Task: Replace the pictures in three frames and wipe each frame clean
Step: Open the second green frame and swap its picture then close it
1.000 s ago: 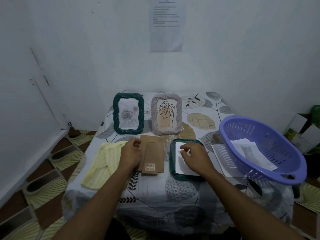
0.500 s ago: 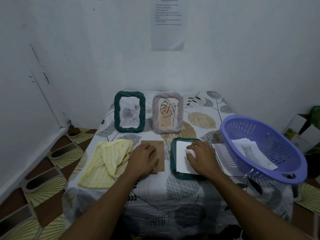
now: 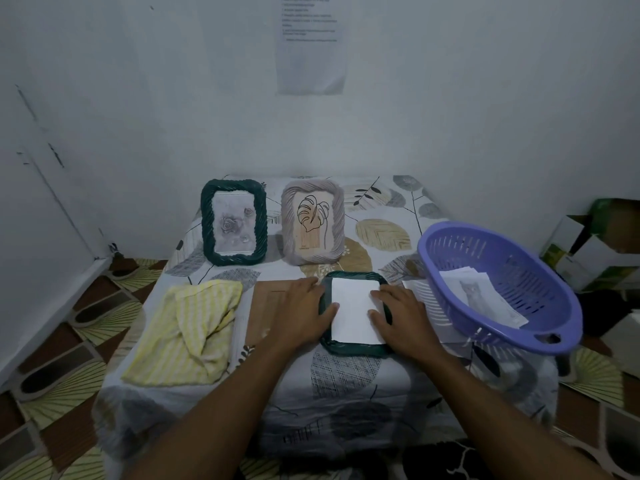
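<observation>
A table draped in a leaf-patterned cloth (image 3: 346, 393) is set against a pale wall, on which a printed sheet (image 3: 311, 46) is fixed. At the table's right edge a purple slotted basket (image 3: 491, 254) is tilted toward the viewer, and loose prints are held in it, a cat picture (image 3: 481, 299) lying on top. On the left side a yellow striped cloth (image 3: 188, 334) is left crumpled.

At the back two frames are stood upright side by side: a dark green rope-edged frame (image 3: 234, 226) with a rose picture, and a grey rope-edged frame (image 3: 312, 221) with a line drawing of a monstera leaf. In front of the grey one a third dark green frame (image 3: 353, 348) is laid flat, and a blank white sheet (image 3: 353, 310) is seated in its opening. A brown cardboard backing board (image 3: 268, 306) is placed just left of it, touching its edge.

The left hand (image 3: 301, 313) is spread flat, its fingers straight, across the board and the flat frame's left rim, with the thumb on the sheet's edge. The right hand (image 3: 403, 315) is likewise laid flat over the right rim, fingertips pressed on the sheet. Nothing is gripped by either.
</observation>
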A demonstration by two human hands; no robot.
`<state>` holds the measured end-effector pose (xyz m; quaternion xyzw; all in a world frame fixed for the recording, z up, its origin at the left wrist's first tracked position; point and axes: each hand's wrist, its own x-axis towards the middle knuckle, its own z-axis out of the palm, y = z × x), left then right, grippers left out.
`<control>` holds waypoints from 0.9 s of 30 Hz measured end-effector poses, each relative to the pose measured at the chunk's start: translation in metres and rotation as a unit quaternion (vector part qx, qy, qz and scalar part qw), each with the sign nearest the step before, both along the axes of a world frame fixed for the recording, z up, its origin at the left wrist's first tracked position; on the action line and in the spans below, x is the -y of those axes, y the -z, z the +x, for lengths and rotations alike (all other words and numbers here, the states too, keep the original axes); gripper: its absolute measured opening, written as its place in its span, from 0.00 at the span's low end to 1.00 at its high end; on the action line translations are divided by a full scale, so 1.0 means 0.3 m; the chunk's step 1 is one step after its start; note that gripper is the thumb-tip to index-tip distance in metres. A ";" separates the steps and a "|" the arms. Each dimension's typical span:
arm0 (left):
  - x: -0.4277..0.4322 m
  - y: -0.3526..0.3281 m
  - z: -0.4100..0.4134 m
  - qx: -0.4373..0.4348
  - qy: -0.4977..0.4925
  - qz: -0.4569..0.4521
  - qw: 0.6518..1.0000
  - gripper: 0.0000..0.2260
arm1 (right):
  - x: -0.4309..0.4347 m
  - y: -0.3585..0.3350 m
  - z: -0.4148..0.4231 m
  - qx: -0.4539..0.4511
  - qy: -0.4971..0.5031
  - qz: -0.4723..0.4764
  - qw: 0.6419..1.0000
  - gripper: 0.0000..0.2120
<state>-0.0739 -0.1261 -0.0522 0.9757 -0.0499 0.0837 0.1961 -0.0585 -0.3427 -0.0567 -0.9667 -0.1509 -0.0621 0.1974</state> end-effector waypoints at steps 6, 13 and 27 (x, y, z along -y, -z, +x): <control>0.038 0.041 0.019 -0.024 0.002 0.058 0.998 0.28 | 0.006 0.017 0.003 -0.003 -0.002 0.037 0.999 0.24; 0.031 0.027 0.018 -0.065 0.006 0.016 0.998 0.27 | 0.006 0.025 0.018 -0.008 0.003 0.050 0.999 0.24; 0.027 0.045 0.022 -0.043 0.004 0.009 0.999 0.25 | -0.058 -0.075 0.179 -0.044 -0.033 -0.028 0.998 0.21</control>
